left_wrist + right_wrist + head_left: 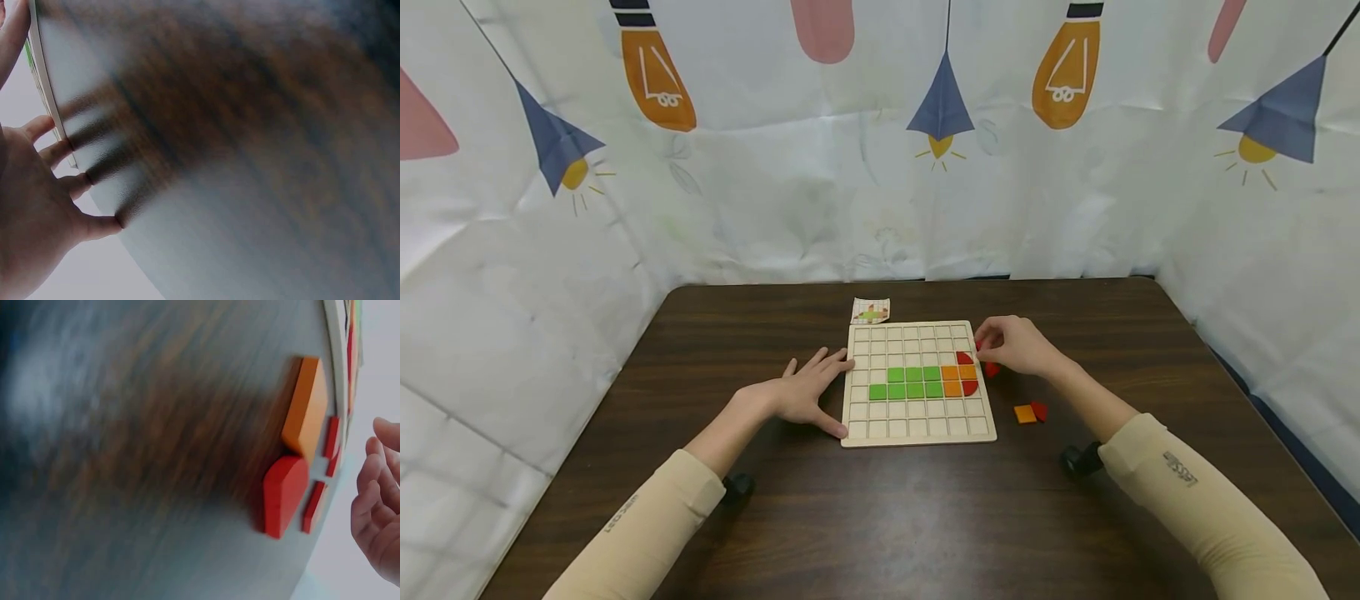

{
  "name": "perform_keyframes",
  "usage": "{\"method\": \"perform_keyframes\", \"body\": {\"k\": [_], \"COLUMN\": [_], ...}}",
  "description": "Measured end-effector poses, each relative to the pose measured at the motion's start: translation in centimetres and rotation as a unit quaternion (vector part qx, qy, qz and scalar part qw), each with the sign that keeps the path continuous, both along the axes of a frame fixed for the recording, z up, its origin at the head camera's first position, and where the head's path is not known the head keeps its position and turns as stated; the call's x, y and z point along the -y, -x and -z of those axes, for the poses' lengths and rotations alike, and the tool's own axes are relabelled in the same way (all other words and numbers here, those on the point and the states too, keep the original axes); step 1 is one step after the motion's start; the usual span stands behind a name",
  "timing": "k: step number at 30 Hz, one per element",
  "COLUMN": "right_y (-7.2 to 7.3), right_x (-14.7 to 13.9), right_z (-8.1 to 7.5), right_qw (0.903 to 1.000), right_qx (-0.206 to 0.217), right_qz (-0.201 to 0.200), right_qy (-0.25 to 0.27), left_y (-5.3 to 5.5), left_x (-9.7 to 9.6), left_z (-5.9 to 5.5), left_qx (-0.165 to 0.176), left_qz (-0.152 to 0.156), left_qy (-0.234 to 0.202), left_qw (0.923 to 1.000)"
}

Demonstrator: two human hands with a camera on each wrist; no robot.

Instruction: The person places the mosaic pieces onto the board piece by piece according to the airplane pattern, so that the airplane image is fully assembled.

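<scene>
A pale wooden grid board (917,429) lies on the dark table. It bears a row pattern of green square tiles (914,374), orange square tiles (951,388) and two red rounded tiles (970,388) towards its right side. My left hand (801,392), its fingers spread, touches the board's left edge; the left wrist view shows the fingertips against that edge. At the right edge, my right hand (1015,343) has bent fingers close to a bit of red (978,344). Whether the fingertips pinch a piece is unclear, and the right wrist view shows none between them.
A small printed pattern card (871,311) lies behind the board's far left corner. Loose on the table to the right are an orange square (1025,414), a red piece (1039,411) touching it, and more red (992,369) under the right hand. A patterned curtain (880,200) hangs behind.
</scene>
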State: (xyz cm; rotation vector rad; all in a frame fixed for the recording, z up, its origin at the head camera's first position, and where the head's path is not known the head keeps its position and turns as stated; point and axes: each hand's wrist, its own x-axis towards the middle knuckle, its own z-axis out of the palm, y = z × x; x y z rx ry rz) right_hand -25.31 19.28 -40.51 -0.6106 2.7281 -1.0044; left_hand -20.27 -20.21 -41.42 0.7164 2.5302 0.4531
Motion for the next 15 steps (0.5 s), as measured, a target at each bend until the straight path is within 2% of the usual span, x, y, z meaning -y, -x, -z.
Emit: {"method": "perform_keyframes", "body": {"k": [7,15], "right_y": [0.9,1.6], "right_x": [-0.7,-0.7], "right_z": [1.1,1.1], "right_qw": [0.9995,0.9972], "right_qx": [0.008,0.005], "right_qz": [0.024,0.054], "right_qy": [-0.019,-0.052], "left_y": [-0.3,-0.1], "left_x": [-0.1,0.0], "left_z": [0.1,-0.2], "left_qx": [0.004,-0.002], "left_qz": [-0.001,0.000], "left_qy": [-0.001,0.002], "left_qw": [1.0000,1.0000]}}
